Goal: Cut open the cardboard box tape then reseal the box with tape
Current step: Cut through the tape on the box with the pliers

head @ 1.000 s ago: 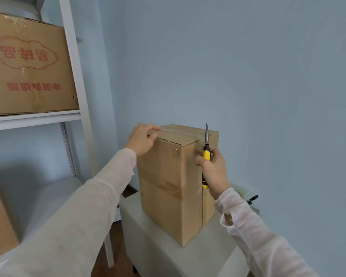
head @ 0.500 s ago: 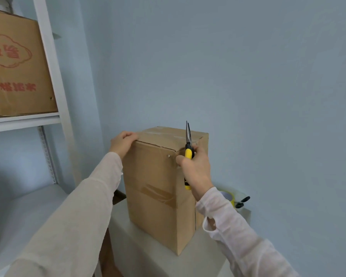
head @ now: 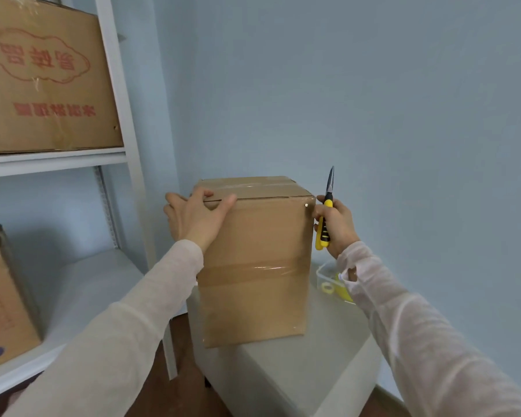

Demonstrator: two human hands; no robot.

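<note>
A tall brown cardboard box (head: 253,296) stands on a pale grey stool (head: 298,365). Clear tape runs along its top seam (head: 247,185) and around its middle. My left hand (head: 193,216) grips the box's top left corner, thumb on the front edge and fingers over the top. At the box's upper right edge my right hand (head: 336,227) holds a yellow-and-black knife (head: 325,215) with the blade pointing up, clear of the tape.
A clear plastic tub (head: 328,276) with a roll of tape (head: 328,288) and yellow items sits on the stool behind the box. A white shelf unit (head: 124,152) at left holds other cardboard boxes (head: 42,85). The blue wall is close behind.
The box has been turned, so a flat face fronts me instead of a corner. My left hand has shifted its grip on the top corner; the knife stays upright at the right edge.
</note>
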